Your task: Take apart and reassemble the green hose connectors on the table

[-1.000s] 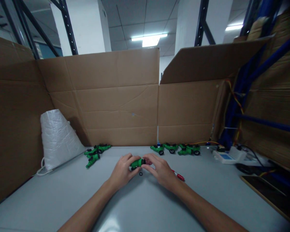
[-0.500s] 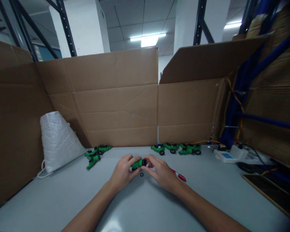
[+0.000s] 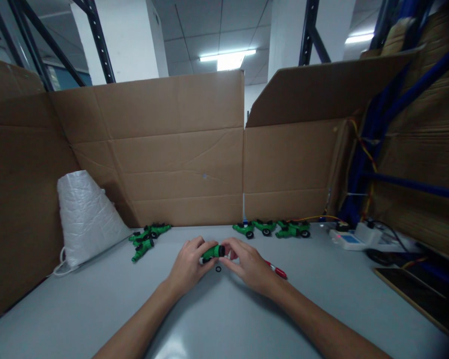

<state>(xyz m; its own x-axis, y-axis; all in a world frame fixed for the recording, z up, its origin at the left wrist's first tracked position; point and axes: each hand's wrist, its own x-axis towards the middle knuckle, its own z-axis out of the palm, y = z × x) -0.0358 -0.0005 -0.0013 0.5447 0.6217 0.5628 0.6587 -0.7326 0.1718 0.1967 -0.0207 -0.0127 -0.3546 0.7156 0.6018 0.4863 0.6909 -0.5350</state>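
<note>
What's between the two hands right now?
A green part, gripped by the left hand, its black end pinched by the right hand. A small black ring lies on the grey table just nearer the person. Head view shows this.

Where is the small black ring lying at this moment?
In the head view, the black ring lies on the grey table near the centre, just below the green part that the left hand and right hand hold.

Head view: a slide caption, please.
Left hand and right hand hold a green part beside a black ring on grey table.
</note>
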